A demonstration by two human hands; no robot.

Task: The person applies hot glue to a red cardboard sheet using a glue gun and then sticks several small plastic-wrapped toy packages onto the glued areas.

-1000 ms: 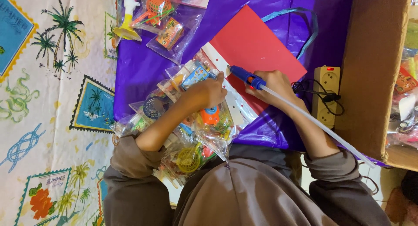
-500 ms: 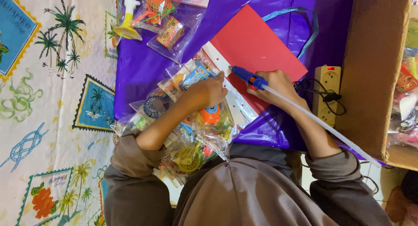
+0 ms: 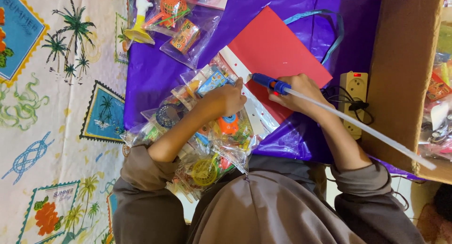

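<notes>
My right hand [image 3: 301,94] grips a blue glue gun [image 3: 269,82] with a long white glue stick [image 3: 362,126] trailing out behind it; its tip points at the white strip [image 3: 252,110] along the edge of a red card [image 3: 278,51]. My left hand [image 3: 227,99] presses down on a clear plastic bag of small toys [image 3: 214,79] right beside that strip. More clear toy bags [image 3: 212,154] are piled under my left forearm, one with an orange toy, one with a yellow basket.
A purple plastic sheet [image 3: 155,70] covers the floor under the work. Other toy bags [image 3: 179,18] lie at the top. A power strip [image 3: 354,98] and a cardboard box [image 3: 405,74] stand at right. A patterned mat [image 3: 52,107] lies to the left.
Both hands stay in nearly the same place; the glue gun tip has shifted slightly along the white strip.
</notes>
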